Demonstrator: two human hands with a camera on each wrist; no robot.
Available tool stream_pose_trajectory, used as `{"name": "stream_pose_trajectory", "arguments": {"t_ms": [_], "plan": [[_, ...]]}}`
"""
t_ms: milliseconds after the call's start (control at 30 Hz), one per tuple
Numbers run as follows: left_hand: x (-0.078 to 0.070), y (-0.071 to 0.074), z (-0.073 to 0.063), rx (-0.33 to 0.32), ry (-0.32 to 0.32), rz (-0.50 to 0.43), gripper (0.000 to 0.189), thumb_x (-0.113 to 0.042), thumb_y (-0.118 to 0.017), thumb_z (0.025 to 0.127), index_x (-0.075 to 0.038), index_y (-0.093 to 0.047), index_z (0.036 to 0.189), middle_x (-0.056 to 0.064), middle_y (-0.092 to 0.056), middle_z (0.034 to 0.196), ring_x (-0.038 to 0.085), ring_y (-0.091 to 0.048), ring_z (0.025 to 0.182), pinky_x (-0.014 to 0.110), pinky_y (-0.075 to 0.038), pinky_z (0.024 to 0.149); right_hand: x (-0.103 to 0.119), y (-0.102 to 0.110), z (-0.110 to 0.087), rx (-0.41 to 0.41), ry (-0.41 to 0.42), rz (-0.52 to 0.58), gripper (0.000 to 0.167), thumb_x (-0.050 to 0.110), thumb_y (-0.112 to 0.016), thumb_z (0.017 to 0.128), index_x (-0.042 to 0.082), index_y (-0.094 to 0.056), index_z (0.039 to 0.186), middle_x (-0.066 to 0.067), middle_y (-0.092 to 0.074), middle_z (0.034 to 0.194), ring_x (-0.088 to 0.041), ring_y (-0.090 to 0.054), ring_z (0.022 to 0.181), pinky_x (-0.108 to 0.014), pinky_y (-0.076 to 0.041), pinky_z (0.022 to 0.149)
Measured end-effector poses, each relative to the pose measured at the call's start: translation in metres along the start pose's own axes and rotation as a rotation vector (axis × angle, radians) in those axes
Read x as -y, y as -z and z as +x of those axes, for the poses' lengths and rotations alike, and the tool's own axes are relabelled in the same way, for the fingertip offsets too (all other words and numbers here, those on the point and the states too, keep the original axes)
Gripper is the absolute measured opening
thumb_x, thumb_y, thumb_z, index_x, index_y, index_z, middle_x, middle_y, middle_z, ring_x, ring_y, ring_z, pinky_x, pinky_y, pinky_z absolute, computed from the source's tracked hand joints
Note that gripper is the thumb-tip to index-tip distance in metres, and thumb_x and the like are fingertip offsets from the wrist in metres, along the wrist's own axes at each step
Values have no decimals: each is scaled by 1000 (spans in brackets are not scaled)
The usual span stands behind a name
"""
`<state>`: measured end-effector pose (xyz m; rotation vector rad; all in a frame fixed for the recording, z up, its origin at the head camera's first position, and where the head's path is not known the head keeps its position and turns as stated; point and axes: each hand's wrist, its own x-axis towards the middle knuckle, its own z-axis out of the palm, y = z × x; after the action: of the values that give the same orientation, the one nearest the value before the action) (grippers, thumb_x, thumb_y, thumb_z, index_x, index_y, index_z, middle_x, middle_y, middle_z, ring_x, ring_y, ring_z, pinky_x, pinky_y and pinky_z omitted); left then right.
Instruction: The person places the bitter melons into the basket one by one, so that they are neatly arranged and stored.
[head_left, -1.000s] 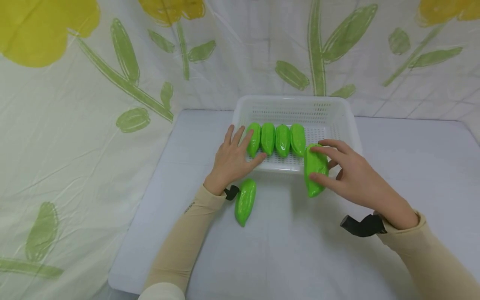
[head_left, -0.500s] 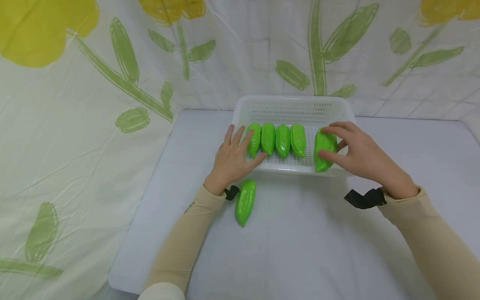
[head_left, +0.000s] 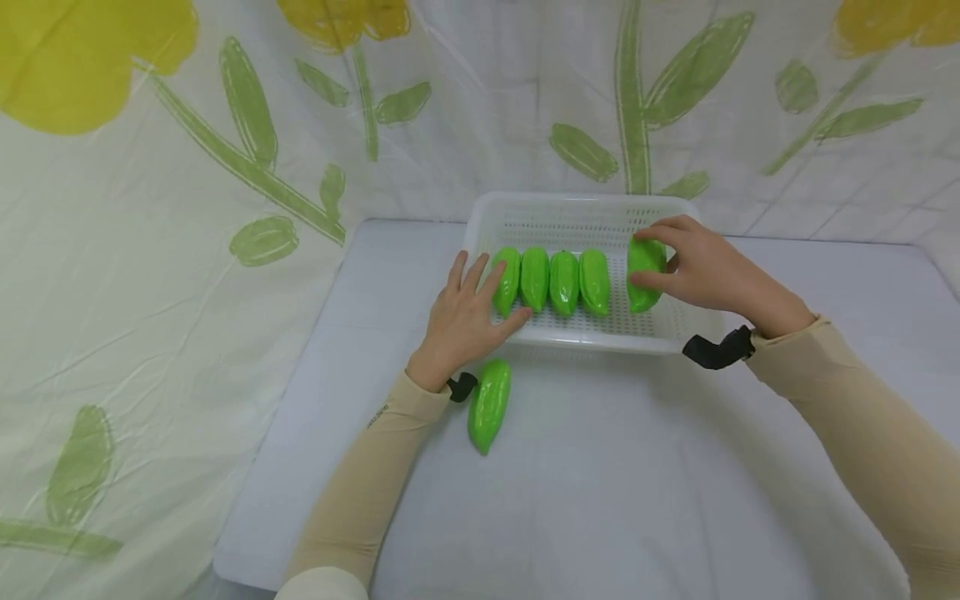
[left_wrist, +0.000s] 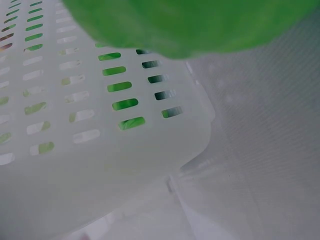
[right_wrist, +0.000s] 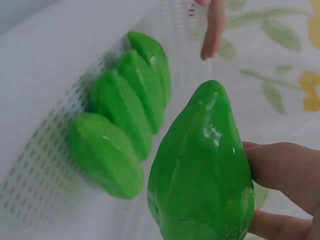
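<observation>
My right hand (head_left: 705,262) pinches a glossy green ridged fruit (right_wrist: 202,170) with a pointed tip, between thumb and fingers. In the head view this fruit is over the right part of a white perforated basket (head_left: 585,340); whether it touches the basket floor I cannot tell. Several like fruits (head_left: 564,283) lie side by side in the basket's left half. My left hand (head_left: 465,321) rests at the basket's left front corner, fingers spread. Another green fruit (head_left: 490,407) lies on the table near my left wrist, and its blurred edge (left_wrist: 185,30) fills the left wrist view's top.
The basket stands at the back of a white-covered table (head_left: 600,492). Behind it hangs a pale curtain (head_left: 480,108) printed with yellow flowers and green leaves. Black camera mounts (head_left: 718,350) sit on both wrists.
My right hand has carried its green fruit from the basket's front edge rightward and back, over the right part of the basket. My left hand has stayed in place.
</observation>
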<state>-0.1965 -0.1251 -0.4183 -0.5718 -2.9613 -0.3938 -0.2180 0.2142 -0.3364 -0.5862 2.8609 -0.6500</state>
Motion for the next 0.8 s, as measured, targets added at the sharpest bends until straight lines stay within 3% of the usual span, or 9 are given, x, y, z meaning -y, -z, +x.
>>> {"name": "stream_pose_trajectory", "arguments": {"t_ms": [133, 333, 367, 433, 567, 633, 800], "plan": [[0, 0, 0, 4, 4, -6, 87, -68, -53, 98, -15, -34, 164, 17, -31, 169, 43, -10, 161, 58, -47, 113, -6, -2, 18, 51, -16, -23, 67, 44, -70, 98, 3, -53, 149, -32, -37, 157, -39, -69, 106, -59, -53, 95], [-1, 0, 0, 16, 17, -11, 87, -69, -52, 98, -16, -33, 165, 16, -29, 170, 41, -9, 161, 58, -47, 112, -17, -11, 41, 133, 18, -69, 65, 36, -72, 99, -5, -54, 146, -35, -44, 153, -50, -43, 140, -66, -39, 112], [-1, -1, 0, 17, 18, -11, 87, -69, -52, 98, -16, -33, 165, 16, -29, 170, 41, -9, 161, 58, -47, 112, -18, -12, 44, 143, 19, -73, 64, 34, -72, 98, -5, -54, 145, -35, -44, 153, -50, -46, 139, -65, -42, 111], [-1, -1, 0, 14, 16, -13, 87, -68, -53, 98, -16, -33, 165, 16, -29, 170, 41, -9, 161, 59, -47, 111, -21, -15, 48, 163, 8, -73, 64, 33, -73, 98, -5, -53, 146, -35, -42, 154, -49, -51, 134, -59, -51, 104], [-2, -1, 0, 1, 6, -14, 86, -68, -54, 98, -15, -35, 164, 17, -31, 169, 43, -11, 161, 59, -48, 110, -26, -19, 54, 198, -6, -63, 66, 33, -73, 97, -5, -52, 147, -37, -37, 156, -48, -58, 123, -42, -63, 70], [-1, -1, -1, -5, 2, -9, 86, -68, -54, 98, -15, -35, 164, 17, -32, 169, 43, -12, 161, 59, -49, 109, -27, -22, 58, 215, -15, -49, 67, 33, -74, 97, -5, -52, 147, -37, -36, 156, -47, -61, 119, -38, -62, 63], [0, -1, -1, -10, 3, 1, 87, -68, -53, 98, -14, -36, 163, 18, -32, 168, 43, -12, 160, 58, -49, 109, -28, -31, 64, 242, -30, -14, 67, 30, -76, 96, -6, -51, 147, -36, -39, 155, -42, -67, 103, -37, -62, 59]]}}
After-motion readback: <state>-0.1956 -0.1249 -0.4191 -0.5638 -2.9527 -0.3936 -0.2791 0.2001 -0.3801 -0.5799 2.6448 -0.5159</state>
